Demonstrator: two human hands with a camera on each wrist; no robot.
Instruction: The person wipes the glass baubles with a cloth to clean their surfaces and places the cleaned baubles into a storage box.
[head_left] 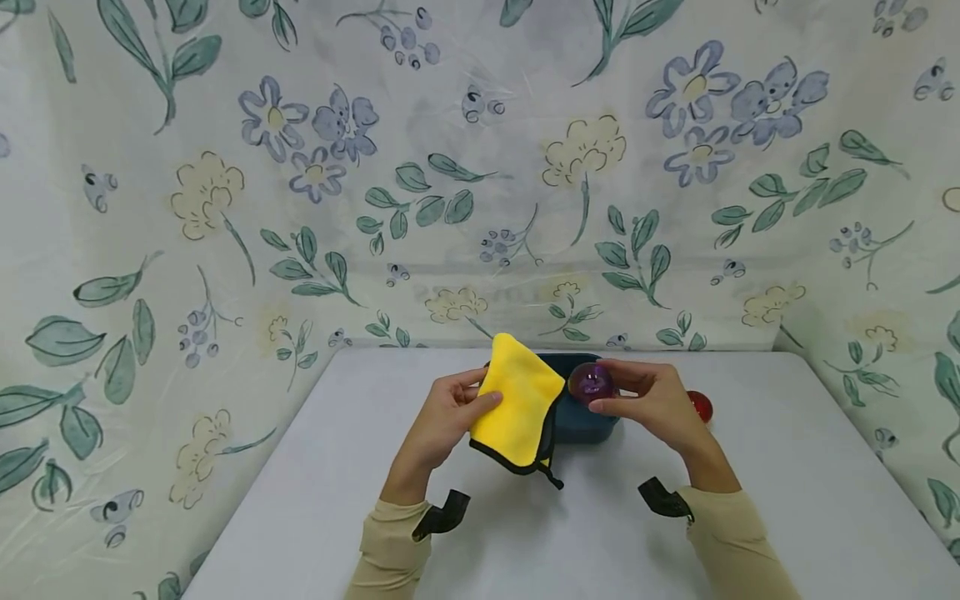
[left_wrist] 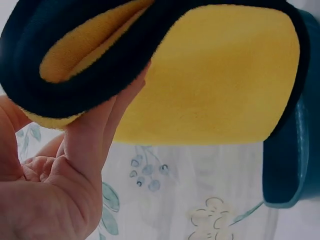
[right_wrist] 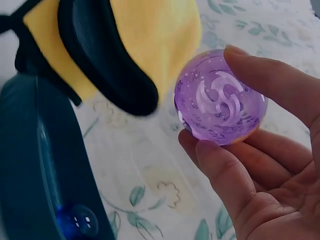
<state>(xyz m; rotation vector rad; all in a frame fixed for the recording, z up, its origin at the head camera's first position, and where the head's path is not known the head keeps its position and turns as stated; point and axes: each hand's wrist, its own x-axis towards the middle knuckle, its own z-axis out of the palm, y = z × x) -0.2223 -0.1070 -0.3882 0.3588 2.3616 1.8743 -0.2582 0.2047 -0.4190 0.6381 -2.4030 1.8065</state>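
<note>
My left hand (head_left: 447, 417) holds a folded yellow cloth (head_left: 516, 400) with black edging, thumb on its front face and the other fingers behind it. In the left wrist view the cloth (left_wrist: 220, 75) is seen folded over the fingers. My right hand (head_left: 648, 400) pinches a clear purple ball (right_wrist: 220, 97) with a white swirl inside, between thumb and fingertips. The ball is close to the cloth's right edge, over a dark teal container (head_left: 588, 429). Inside the container, a blue glassy ball (right_wrist: 79, 220) shows in the right wrist view.
A red ball (head_left: 701, 406) lies on the white table (head_left: 300, 500), right of the container and partly behind my right wrist. Behind the table hangs a floral sheet (head_left: 480, 208). Black wrist mounts (head_left: 442, 517) sit on both sleeves.
</note>
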